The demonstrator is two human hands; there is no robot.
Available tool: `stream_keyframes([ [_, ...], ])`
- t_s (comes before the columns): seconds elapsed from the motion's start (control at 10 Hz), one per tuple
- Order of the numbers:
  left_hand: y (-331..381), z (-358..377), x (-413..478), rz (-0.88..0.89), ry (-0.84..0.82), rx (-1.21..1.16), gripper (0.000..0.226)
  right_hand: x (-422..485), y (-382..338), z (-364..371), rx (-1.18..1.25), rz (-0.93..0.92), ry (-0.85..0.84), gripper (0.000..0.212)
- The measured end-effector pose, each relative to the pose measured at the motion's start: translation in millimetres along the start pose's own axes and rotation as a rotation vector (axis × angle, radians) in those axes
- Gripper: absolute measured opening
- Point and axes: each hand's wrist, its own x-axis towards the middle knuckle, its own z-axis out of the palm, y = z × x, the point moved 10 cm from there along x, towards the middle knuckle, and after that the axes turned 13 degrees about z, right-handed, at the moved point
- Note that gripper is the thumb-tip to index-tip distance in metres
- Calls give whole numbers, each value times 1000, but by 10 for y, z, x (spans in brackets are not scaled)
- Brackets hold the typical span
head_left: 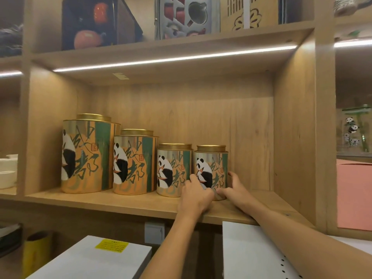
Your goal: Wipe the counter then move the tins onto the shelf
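Several panda-printed tins with gold lids stand in a row on the wooden shelf (pixel 128 201), tallest at the left: a large tin (pixel 88 154), a medium tin (pixel 134 162), a small tin (pixel 173 168) and the rightmost small tin (pixel 211 168). Both hands grip the base of the rightmost small tin, which rests upright on the shelf. My left hand (pixel 196 195) wraps its front left side. My right hand (pixel 234 186) holds its right side, thumb across the front. The counter is not in view.
To the right of the tins the shelf compartment is bare up to its side wall (pixel 291 137). White boxes (pixel 94 258) (pixel 251 250) sit below the shelf edge. A pink box (pixel 354 196) and a panda glass (pixel 354 131) fill the right compartment. White cups (pixel 8 170) stand far left.
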Motion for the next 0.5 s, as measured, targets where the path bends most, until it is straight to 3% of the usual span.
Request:
stream_keyframes([
  [0.3, -25, 45, 24, -11, -30, -26, 52, 2, 33, -12, -10, 31, -2, 97],
  [0.5, -43, -82, 7, 24, 139, -4, 31, -94, 7, -43, -51, 42, 32, 92],
])
